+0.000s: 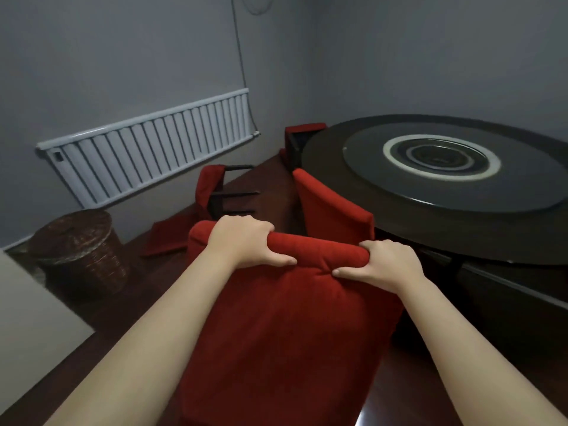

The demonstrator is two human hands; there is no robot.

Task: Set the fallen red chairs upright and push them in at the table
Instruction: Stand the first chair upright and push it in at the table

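Observation:
Directly in front of me stands a red upholstered chair (285, 327), its backrest facing me. My left hand (246, 241) and my right hand (384, 265) both grip the top edge of that backrest. Beyond it a second red chair (329, 207) stands upright against the round dark table (338, 167). A third red chair (209, 189) lies on its side on the floor near the wall, its dark legs pointing right. Another red chair (304, 133) lies tipped at the table's far edge, its dark underside showing.
A glass turntable (436, 167) sits on the table. A white radiator (147, 142) hangs on the left wall. A dark wicker basket (80, 253) stands at the left. A pale surface (30, 315) juts in at the lower left. The floor is dark wood.

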